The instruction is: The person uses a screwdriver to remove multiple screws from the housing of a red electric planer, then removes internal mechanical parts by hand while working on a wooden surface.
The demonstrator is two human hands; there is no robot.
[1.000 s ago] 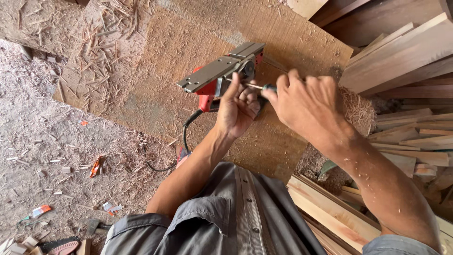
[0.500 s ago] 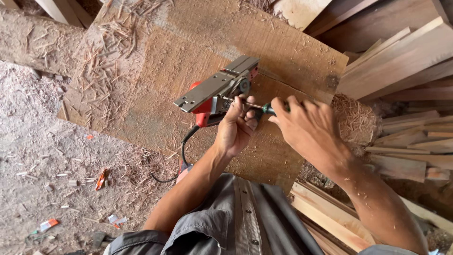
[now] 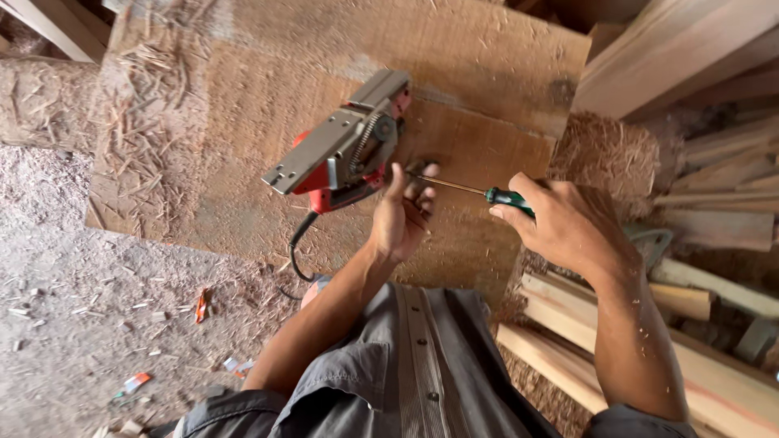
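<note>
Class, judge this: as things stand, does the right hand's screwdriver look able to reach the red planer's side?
Probably yes: the right hand points the screwdriver at the planer, nothing between but the left hand steadying it.

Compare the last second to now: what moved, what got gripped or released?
The right hand drew back from the red planer, pulling the screwdriver out so its shaft shows between the hands. Nothing gripped or released. The left hand still steadies the planer, tilted on the wooden board; the right still grips the handle.
</note>
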